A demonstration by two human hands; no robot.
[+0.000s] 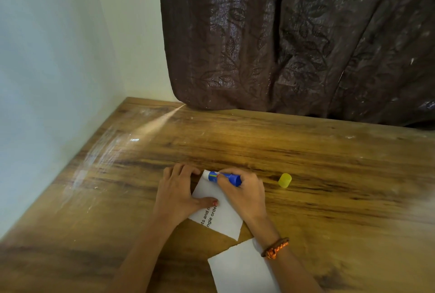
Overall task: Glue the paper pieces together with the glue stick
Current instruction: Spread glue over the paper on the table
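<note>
right hand: grips glue stick, axis pointing left, tip on printed paper's far corner
left hand: flat, pinning that paper

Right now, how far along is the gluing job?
Done: the yellow cap is off, lying on the table. In hand: the right hand grips the glue stick, its tip at the far edge of the printed paper piece, which the left hand presses flat. Left: the second paper piece lies apart, not yet joined.
</note>
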